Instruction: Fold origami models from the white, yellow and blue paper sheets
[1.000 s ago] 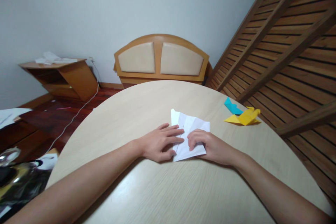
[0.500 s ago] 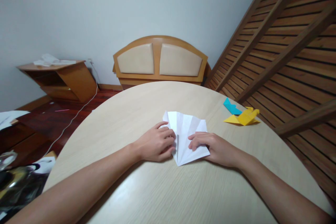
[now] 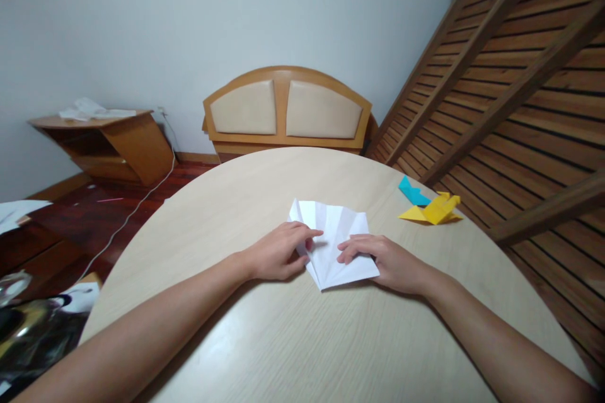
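White paper [image 3: 333, 221] lies fan-creased on the tabletop [image 3: 246, 340], well in from its far edge, the left hand [image 3: 281, 250] seemingly pinching its left side, the right hand [image 3: 378, 258] curled over its right, thumb hidden; uneven pulling could skew the creases. Beyond, yellow origami [image 3: 438, 209] and blue origami [image 3: 412, 192] sit near the right edge.

No text, label, brand, number or sign can be read here.

The left forearm [image 3: 165, 318] and right forearm [image 3: 501, 332] slant in from the near corners toward each other, the left hand [image 3: 280, 252] with its index finger [image 3: 312, 234] stretched rightward and others curled, the right hand [image 3: 384, 258] with bent fingers [image 3: 355, 245] pointing left.
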{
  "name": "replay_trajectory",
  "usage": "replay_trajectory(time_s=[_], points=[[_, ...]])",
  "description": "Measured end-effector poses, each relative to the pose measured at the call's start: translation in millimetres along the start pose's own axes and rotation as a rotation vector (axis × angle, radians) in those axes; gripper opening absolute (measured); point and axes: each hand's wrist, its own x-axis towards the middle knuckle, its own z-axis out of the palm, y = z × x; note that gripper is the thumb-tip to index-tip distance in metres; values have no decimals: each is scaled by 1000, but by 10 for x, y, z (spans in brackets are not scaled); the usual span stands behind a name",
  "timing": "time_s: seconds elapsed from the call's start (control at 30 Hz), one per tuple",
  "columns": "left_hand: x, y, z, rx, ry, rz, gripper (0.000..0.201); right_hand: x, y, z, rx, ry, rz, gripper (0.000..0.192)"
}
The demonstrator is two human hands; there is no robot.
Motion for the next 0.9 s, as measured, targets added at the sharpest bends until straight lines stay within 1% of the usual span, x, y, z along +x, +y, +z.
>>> replay_trajectory(time_s=[0.07,0.1,0.17,0.27,0.33,0.43,0.53,0.6,0.7,0.77,0.83,0.9], points=[[7,-4,-37,-7,56,35,24,-13,-9,-37,25,56,-3,13],[10,0,-57,-10,108,56,21,-20,-13,-55,48,96,-5,11],[13,25,-96,-17,263,98,21,-38,-18,-82,112,195,-14,10],[14,111,-143,-46,520,129,19,-65,-39,-94,202,379,-19,18],[12,205,-167,-119,640,114,14,-78,-83,-92,271,492,-10,21],[12,384,-199,-299,734,-6,8,-87,-224,-99,410,603,22,23],[28,572,-237,-432,808,-150,7,-88,-424,-121,524,710,84,31],[53,669,-261,-528,826,-280,9,-87,-541,-138,590,767,116,32],[104,711,-276,-683,793,-438,18,-65,-625,-167,572,767,185,30],[131,653,-267,-716,758,-541,24,-32,-600,-188,523,716,276,33],[142,543,-241,-661,715,-636,28,5,-519,-207,502,641,369,38],[136,415,-200,-578,625,-704,28,31,-404,-217,483,568,423,41]])
